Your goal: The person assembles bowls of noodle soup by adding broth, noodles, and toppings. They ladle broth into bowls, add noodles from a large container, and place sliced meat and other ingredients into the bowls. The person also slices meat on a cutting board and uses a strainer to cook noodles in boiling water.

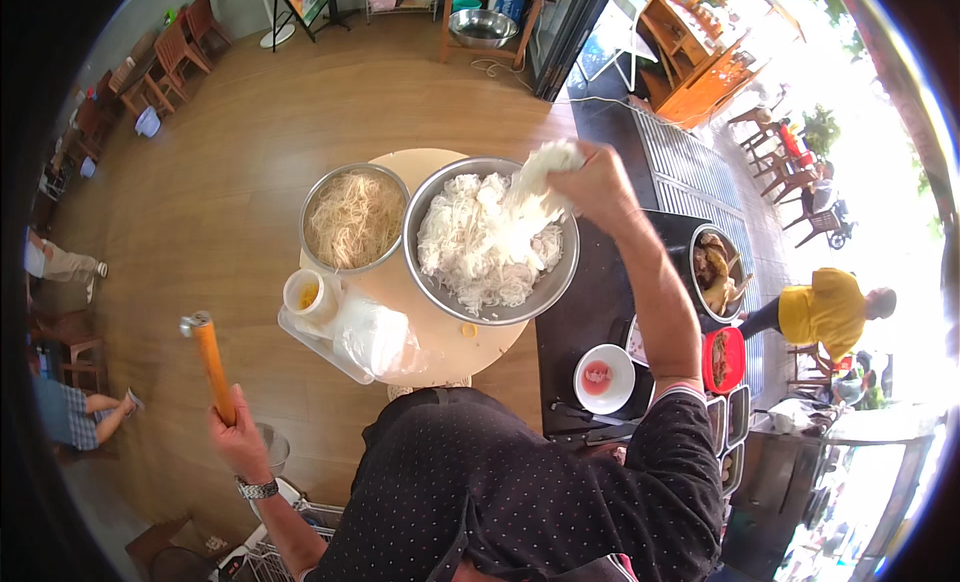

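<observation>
My right hand [596, 184] grips a bunch of white noodles [551, 169], lifted over the right side of a large steel bowl [420, 282]. More white noodles [465, 237] fill that bowl, and the bunch hangs down to them. Away to the left, my left hand [240, 435] is closed around an orange handle [210, 364] with a metal end pointing up. A mesh strainer basket [274, 445] shows beside my left wrist; whether it joins the handle is hidden. A second steel bowl [304, 229] of thin, pale yellow noodles [356, 220] stands left of the large one.
Both bowls stand on a round table [442, 345], with a white plastic cup [309, 295] and clear plastic bags [375, 334] in a tray. On the dark counter [559, 342] at right are a white bowl [604, 379], knives [600, 434] and a pot of meat [716, 274].
</observation>
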### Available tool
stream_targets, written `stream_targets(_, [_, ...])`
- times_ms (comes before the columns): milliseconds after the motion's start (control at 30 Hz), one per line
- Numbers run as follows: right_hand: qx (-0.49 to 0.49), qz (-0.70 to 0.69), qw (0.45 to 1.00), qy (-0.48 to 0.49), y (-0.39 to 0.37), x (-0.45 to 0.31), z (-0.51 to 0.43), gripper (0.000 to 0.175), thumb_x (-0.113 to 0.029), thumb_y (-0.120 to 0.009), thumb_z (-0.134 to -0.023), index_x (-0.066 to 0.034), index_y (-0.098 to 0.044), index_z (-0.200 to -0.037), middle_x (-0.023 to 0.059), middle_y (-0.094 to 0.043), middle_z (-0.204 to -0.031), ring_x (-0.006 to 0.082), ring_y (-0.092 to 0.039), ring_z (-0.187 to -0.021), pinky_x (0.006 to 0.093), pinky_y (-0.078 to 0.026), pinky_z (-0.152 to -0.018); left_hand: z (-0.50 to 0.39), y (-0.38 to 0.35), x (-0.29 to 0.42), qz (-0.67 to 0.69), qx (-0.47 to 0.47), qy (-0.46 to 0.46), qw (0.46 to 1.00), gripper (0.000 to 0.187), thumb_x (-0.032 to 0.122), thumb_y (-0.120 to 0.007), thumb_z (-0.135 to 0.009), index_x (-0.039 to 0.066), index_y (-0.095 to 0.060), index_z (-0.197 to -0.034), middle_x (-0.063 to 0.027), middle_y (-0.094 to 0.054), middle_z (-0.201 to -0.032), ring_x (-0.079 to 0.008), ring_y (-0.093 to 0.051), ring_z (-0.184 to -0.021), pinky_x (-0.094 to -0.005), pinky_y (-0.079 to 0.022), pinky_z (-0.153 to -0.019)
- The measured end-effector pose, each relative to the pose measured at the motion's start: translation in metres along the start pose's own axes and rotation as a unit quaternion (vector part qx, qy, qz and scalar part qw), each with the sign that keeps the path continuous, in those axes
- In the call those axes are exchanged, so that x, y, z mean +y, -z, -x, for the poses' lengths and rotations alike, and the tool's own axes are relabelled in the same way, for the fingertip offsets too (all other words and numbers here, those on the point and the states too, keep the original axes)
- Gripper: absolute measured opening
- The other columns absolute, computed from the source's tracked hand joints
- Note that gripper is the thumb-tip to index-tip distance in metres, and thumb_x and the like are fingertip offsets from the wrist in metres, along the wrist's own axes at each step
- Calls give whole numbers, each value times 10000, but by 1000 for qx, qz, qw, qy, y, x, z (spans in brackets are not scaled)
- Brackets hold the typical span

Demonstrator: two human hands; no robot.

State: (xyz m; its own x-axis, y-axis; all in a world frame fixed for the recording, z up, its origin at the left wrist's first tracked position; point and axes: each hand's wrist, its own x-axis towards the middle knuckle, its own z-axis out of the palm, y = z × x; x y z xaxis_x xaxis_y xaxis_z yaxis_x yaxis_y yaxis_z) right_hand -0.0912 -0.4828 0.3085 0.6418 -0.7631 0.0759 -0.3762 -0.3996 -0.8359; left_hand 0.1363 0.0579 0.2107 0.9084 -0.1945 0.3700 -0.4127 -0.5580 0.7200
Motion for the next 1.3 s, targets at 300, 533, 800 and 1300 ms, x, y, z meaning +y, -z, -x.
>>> stream_targets(300, [74, -73, 991, 81, 70, -124, -27, 348, -121, -726, -810, 28, -716, -1124, 102, -738, -901, 139, -688, -715, 286, -552, -580, -98, 1, 99, 480, -15, -87, 873, 102, 39, -587, -1003, 46, -559, -905, 11, -469, -675, -59, -396, -567, -237, -306, -484])
stream_targets(533, [39, -18, 998, 56, 58, -128, -28, 414, -143, -731, -786, 40, -695, -1155, 85, -724, -877, 123, -668, -692, 280, -538, -570, -142, -124, 211, 660, -71, -151, 733, 104, 43, -652, -972, 54, -603, -881, 3, -521, -647, -78, -448, -529, -245, -324, -463])
stream_targets(800, [36, -38, 996, 71, 60, -147, -15, 387, -147, -725, -791, 59, -695, -1118, 88, -717, -839, 122, -657, -655, 279, -520, -534, -98, -258, 270, 575, -203, -106, 786, 214, 107, -793, -913, 72, -640, -766, 79, -558, -633, 2, -463, -564, -205, -357, -481])
stream_targets(1300, [-201, 262, 935, 126, -67, -26, -7, 476, -244, -751, -770, -23, -716, -1190, 191, -763, -988, 319, -745, -896, 422, -587, -825, -61, -286, 276, 639, -231, -5, 734, 167, 77, -725, -936, 63, -628, -801, 47, -520, -575, -31, -440, -459, -222, -332, -422])
